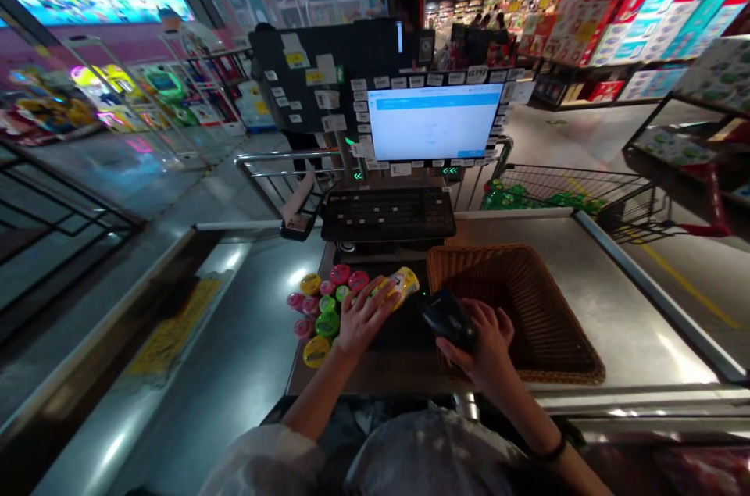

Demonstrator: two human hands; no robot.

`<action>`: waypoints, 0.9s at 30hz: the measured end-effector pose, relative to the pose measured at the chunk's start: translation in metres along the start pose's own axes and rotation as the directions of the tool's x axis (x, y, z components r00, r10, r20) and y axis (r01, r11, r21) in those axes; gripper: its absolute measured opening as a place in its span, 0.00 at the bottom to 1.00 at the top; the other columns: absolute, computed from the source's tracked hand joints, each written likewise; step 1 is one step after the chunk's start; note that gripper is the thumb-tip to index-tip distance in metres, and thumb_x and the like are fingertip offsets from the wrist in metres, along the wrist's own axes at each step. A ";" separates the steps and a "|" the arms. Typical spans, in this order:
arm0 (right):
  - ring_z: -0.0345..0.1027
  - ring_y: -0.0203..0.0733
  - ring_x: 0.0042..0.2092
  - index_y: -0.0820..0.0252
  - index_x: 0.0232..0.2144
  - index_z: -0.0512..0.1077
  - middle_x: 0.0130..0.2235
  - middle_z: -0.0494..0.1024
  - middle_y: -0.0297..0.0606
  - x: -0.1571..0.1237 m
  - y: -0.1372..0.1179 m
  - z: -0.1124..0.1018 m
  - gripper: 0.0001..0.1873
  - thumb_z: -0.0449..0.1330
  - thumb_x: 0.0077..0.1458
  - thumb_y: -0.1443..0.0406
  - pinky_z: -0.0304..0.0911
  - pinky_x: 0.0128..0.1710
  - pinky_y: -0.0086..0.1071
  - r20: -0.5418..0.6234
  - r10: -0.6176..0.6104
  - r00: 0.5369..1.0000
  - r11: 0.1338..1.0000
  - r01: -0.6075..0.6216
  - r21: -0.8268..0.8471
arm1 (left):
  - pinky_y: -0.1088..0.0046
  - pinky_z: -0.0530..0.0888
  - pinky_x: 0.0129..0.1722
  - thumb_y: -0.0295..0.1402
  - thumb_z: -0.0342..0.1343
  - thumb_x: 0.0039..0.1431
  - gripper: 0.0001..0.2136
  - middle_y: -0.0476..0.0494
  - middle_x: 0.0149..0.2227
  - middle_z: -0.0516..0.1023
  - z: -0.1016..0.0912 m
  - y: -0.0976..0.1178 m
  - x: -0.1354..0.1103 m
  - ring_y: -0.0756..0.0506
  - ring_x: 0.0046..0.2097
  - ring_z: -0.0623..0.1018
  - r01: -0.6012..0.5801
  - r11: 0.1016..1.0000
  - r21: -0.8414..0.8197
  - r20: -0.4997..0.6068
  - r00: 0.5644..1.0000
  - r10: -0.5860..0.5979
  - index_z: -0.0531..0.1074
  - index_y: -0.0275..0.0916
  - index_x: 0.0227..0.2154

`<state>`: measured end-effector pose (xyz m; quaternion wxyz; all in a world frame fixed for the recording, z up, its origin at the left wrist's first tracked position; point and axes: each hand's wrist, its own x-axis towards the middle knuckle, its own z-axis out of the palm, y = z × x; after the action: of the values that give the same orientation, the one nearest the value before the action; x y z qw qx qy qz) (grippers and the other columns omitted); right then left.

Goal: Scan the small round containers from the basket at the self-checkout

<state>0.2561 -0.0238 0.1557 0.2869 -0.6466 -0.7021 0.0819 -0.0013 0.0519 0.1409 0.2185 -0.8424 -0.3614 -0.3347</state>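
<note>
My left hand (366, 316) is closed around a yellow tub (404, 287), which lies tilted with its end toward the scanner. My right hand (489, 336) grips a black handheld barcode scanner (448, 320), its head pointing left toward the tub. Beside my left hand stands a cluster of small round tubs with pink, green and yellow lids (328, 324). A brown wicker basket (589, 367) sits just right of the scanner, and my right hand is over its left side.
Behind the hands are a black keyboard (387, 213) and a lit monitor (433, 125) edged with paper labels. A card terminal (298, 223) stands left of the keyboard. Metal counters (246, 324) extend to both sides. A shopping cart (586, 183) with green bottles stands beyond the right counter.
</note>
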 end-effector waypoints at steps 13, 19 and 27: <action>0.65 0.55 0.54 0.50 0.45 0.76 0.48 0.78 0.40 0.002 -0.012 0.002 0.23 0.59 0.55 0.44 0.45 0.60 0.56 0.043 -0.042 0.998 0.999 0.041 0.013 | 0.64 0.61 0.58 0.27 0.56 0.65 0.16 0.49 0.53 0.80 -0.007 0.001 -0.006 0.45 0.60 0.74 -0.001 1.000 0.014 -0.015 1.000 0.001 0.70 0.50 0.54; 0.68 0.51 0.50 0.51 0.40 0.76 0.44 0.79 0.38 0.001 -0.013 0.009 0.19 0.59 0.55 0.46 0.46 0.60 0.53 -0.012 -0.061 0.998 0.997 0.061 0.040 | 0.64 0.61 0.58 0.26 0.55 0.65 0.16 0.49 0.53 0.80 -0.005 0.004 -0.004 0.46 0.60 0.74 -0.010 1.000 0.014 -0.020 1.000 0.010 0.70 0.50 0.53; 0.67 0.53 0.52 0.50 0.45 0.76 0.47 0.78 0.38 0.000 -0.009 0.007 0.22 0.59 0.56 0.45 0.49 0.59 0.53 -0.011 -0.057 0.998 0.998 0.056 -0.028 | 0.66 0.60 0.60 0.27 0.55 0.65 0.19 0.49 0.53 0.80 -0.004 0.005 -0.007 0.47 0.60 0.74 0.011 1.000 0.020 0.002 1.000 -0.011 0.67 0.52 0.56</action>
<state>0.2452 -0.0234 0.1545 0.2843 -0.6308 -0.7194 0.0602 -0.0029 0.0431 0.1377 0.2247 -0.8385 -0.3696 -0.3314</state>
